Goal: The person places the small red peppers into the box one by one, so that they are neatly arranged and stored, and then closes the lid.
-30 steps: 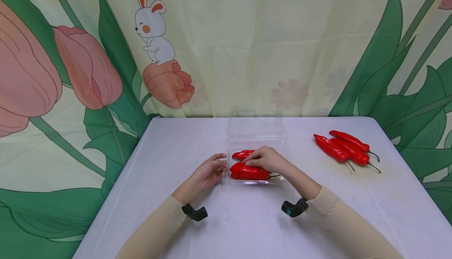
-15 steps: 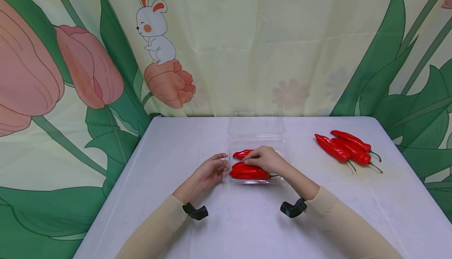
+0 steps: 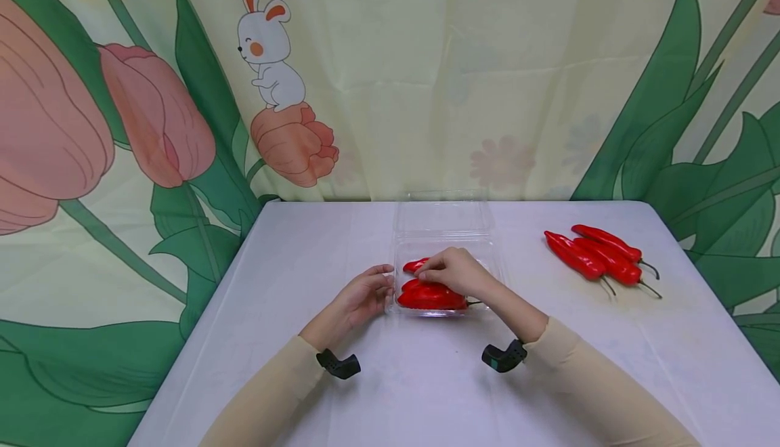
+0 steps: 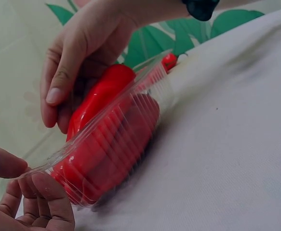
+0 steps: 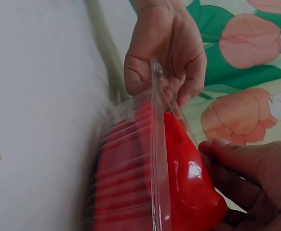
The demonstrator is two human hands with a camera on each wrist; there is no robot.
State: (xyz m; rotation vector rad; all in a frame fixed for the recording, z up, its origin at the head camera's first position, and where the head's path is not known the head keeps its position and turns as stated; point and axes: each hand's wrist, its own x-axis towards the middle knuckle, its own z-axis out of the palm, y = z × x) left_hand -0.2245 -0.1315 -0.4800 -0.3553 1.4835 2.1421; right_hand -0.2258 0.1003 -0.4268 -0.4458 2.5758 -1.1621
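A clear plastic box (image 3: 441,313) with its hinged lid raised at the back holds several red peppers. At the front of it lie a red pepper (image 3: 429,298) and another close against it; a further red pepper (image 3: 414,266) shows behind, partly covered by my right hand. My left hand (image 3: 362,301) pinches the box's left rim between thumb and fingers, as the left wrist view shows. My right hand (image 3: 457,274) is over the box, its fingers loosely bent beside the top pepper (image 5: 186,178), thumb and fingers on the same side of it. Whether the fingertips touch it is unclear.
Three more red peppers (image 3: 594,257) lie together at the table's right, stems toward the near right. The lid (image 3: 441,218) reaches the back edge of the white-covered table (image 3: 305,244). A printed curtain (image 3: 390,81) hangs right behind it.
The right hand has shifted slightly back and left, off the front pepper. The front peppers have rolled a little. My left hand keeps to the box's rim.
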